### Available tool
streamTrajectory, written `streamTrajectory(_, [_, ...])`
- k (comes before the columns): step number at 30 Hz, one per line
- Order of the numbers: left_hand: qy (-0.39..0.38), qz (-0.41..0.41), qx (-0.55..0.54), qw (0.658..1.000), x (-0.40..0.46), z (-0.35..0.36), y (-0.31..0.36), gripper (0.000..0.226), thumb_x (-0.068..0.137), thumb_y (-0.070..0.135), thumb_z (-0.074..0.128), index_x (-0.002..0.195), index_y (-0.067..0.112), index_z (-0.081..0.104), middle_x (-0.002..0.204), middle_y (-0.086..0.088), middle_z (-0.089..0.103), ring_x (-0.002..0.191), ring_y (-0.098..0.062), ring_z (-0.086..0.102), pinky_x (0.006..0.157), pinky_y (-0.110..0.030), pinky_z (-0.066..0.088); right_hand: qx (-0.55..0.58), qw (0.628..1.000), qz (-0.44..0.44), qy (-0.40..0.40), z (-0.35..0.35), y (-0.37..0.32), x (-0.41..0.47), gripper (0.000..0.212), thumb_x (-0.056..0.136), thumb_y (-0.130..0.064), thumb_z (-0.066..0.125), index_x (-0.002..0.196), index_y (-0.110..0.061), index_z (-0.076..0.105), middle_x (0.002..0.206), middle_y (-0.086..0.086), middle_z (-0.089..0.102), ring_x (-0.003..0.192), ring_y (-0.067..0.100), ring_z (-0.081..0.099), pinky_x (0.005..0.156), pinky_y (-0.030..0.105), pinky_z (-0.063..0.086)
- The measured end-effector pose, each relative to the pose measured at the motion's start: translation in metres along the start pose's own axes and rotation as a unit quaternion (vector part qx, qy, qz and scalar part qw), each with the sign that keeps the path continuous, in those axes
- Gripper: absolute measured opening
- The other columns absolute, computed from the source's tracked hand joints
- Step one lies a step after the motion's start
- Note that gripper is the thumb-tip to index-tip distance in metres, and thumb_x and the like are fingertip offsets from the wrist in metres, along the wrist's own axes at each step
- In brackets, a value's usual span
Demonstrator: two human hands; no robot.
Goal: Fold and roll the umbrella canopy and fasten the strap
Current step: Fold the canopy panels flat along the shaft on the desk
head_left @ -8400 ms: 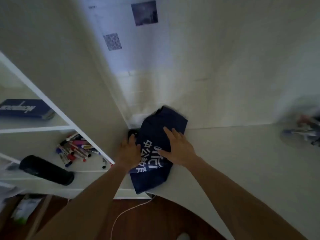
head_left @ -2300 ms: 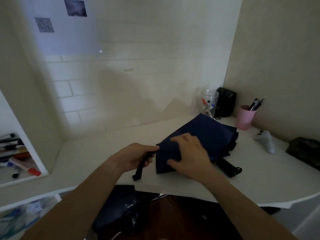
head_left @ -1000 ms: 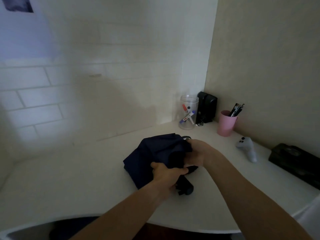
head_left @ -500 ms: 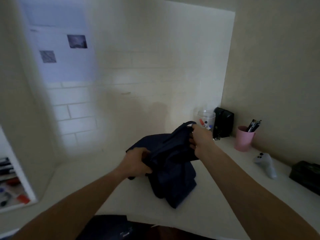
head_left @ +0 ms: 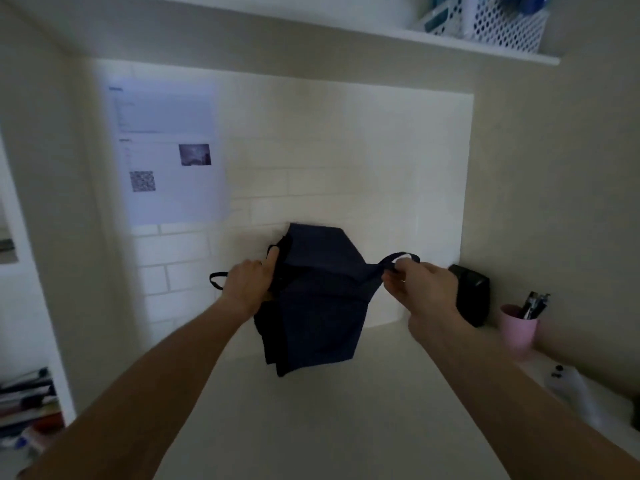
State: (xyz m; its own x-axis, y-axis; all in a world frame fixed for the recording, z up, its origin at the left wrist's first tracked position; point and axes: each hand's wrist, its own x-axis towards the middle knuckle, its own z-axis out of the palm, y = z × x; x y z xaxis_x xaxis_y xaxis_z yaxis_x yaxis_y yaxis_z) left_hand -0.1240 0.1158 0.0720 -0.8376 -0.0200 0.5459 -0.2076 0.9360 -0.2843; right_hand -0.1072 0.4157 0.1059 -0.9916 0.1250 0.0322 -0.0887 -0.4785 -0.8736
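My left hand [head_left: 250,284] grips the navy umbrella canopy [head_left: 320,299], held up above the worktop [head_left: 311,427]; my right hand [head_left: 420,289] pinches its strap [head_left: 398,259]. Right of the canopy, a pink cup [head_left: 518,332] holds pens [head_left: 535,304]. The poster's [head_left: 166,150] writing is unreadable.

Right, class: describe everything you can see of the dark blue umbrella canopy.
The umbrella canopy is dark navy, matte fabric, loosely folded in slack panels, not yet rolled. It hangs in the air above the white desk, stretched between both hands. The left hand grips its left edge; the right hand pinches the strap at its right corner.
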Motion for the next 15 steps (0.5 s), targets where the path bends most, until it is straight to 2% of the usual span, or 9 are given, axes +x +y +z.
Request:
streamTrajectory(2, [-0.006, -0.012, -0.059, 0.998, -0.01, 0.018, 0.002, 0.093, 0.079, 0.018, 0.082, 0.154, 0.002, 0.03, 0.087, -0.018, 0.067, 0.075, -0.034, 0.065, 0.054, -0.033, 0.039, 0.018, 1.0, 0.017, -0.001, -0.007, 0.012, -0.01, 0.008, 0.088, 0.004, 0.063, 0.08, 0.002, 0.065, 0.074, 0.017, 0.069, 0.062, 0.02, 0.068, 0.068, 0.03, 0.059])
streamTrajectory(4, [-0.051, -0.037, -0.081, 0.995, -0.024, 0.041, 0.011, 0.08, 0.087, 0.022, 0.071, 0.152, 0.006, 0.028, 0.108, -0.018, 0.064, 0.096, -0.035, 0.062, 0.066, -0.035, 0.042, 0.026, 0.999, 0.037, -0.001, -0.017, 0.027, -0.017, 0.01, 0.088, 0.005, 0.062, 0.081, -0.001, 0.064, 0.078, 0.019, 0.068, 0.065, 0.021, 0.068, 0.071, 0.031, 0.06])
streamTrajectory(7, [-0.125, -0.038, -0.084, 0.988, -0.051, 0.064, 0.033, 0.065, 0.087, 0.03, 0.065, 0.139, 0.006, 0.035, 0.118, -0.016, 0.059, 0.108, -0.034, 0.056, 0.072, -0.036, 0.041, 0.01, 0.998, 0.059, 0.001, -0.034, 0.055, -0.027, 0.011, 0.088, 0.006, 0.064, 0.08, -0.001, 0.062, 0.084, 0.02, 0.069, 0.068, 0.021, 0.069, 0.073, 0.03, 0.061])
streamTrajectory(11, [-0.205, -0.027, -0.036, 0.978, -0.089, 0.092, 0.058, 0.07, 0.087, 0.027, 0.067, 0.141, 0.002, 0.032, 0.131, -0.018, 0.048, 0.12, -0.034, 0.047, 0.089, -0.039, 0.048, -0.013, 0.995, 0.095, 0.006, -0.057, 0.088, -0.041, 0.007, 0.086, 0.006, 0.068, 0.092, 0.005, 0.065, 0.091, 0.024, 0.072, 0.072, 0.024, 0.073, 0.067, 0.027, 0.062])
streamTrajectory(13, [-0.262, -0.049, -0.054, 0.962, -0.108, 0.101, 0.068, 0.078, 0.087, 0.029, 0.069, 0.144, -0.001, 0.025, 0.143, -0.024, 0.035, 0.129, -0.041, 0.039, 0.099, -0.046, 0.046, -0.036, 0.993, 0.111, 0.006, -0.069, 0.102, -0.053, 0.013, 0.085, 0.006, 0.069, 0.097, 0.009, 0.065, 0.092, 0.026, 0.072, 0.073, 0.025, 0.072, 0.065, 0.027, 0.062])
streamTrajectory(15, [-0.319, -0.095, -0.12, 0.936, -0.124, 0.105, 0.076, 0.077, 0.093, 0.032, 0.064, 0.147, -0.002, 0.021, 0.152, -0.03, 0.022, 0.136, -0.047, 0.031, 0.107, -0.052, 0.038, -0.055, 0.991, 0.126, 0.003, -0.079, 0.115, -0.067, 0.013, 0.085, 0.006, 0.069, 0.097, 0.009, 0.066, 0.092, 0.025, 0.072, 0.073, 0.025, 0.072, 0.065, 0.028, 0.062])
